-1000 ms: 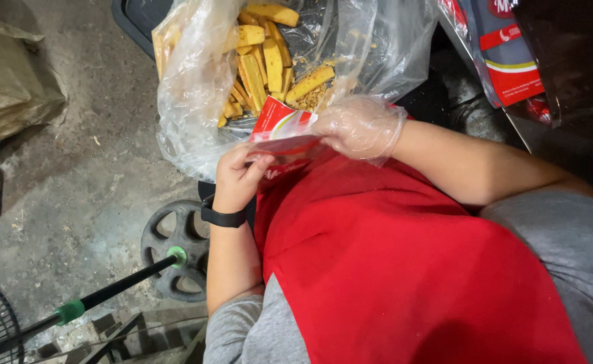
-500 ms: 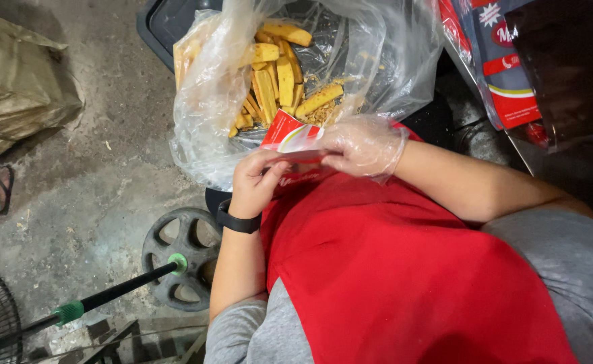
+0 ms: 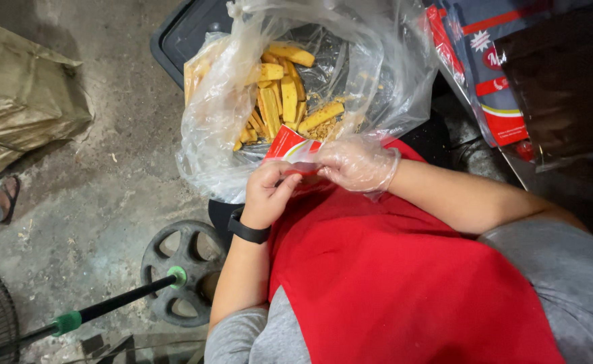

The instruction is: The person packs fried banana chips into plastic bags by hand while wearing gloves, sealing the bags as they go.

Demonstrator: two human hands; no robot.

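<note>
1. The pouch (image 3: 290,147) is the main thing here: small, flat, red with a white band and a clear plastic part along its lower edge. It looks a bit crumpled and tilts up toward 11 o'clock. It sits right at the middle of the view, just over the near rim of the big bag (image 3: 209,135).
2. Left hand (image 3: 267,192), bare, is pinched on the pouch's lower left corner, fingers curled in tight. There's a black band (image 3: 248,233) on that wrist.
3. Right hand (image 3: 356,164) wears a thin clear glove and grips the pouch's clear edge from the 3 o'clock side. Both hands are touching the pouch, close together.
4. The big bag is clear plastic, wide open, at 12 o'clock from the hands. Inside is a pile of yellow strips (image 3: 284,94), kinda like fried sticks, plus crumbs.
5. The bag sits in a dark bin (image 3: 182,40).
6. Below the hands, a red apron (image 3: 404,283) fills 5 o'clock.
7. At 2 o'clock, a stack of red-and-blue packs (image 3: 492,81) in plastic.
8. At 8 o'clock on the concrete floor (image 3: 94,202): a black wheel (image 3: 178,269) and a dark pole (image 3: 108,309) with green fittings. A tan sack (image 3: 20,101) lies at 10 o'clock.
</note>
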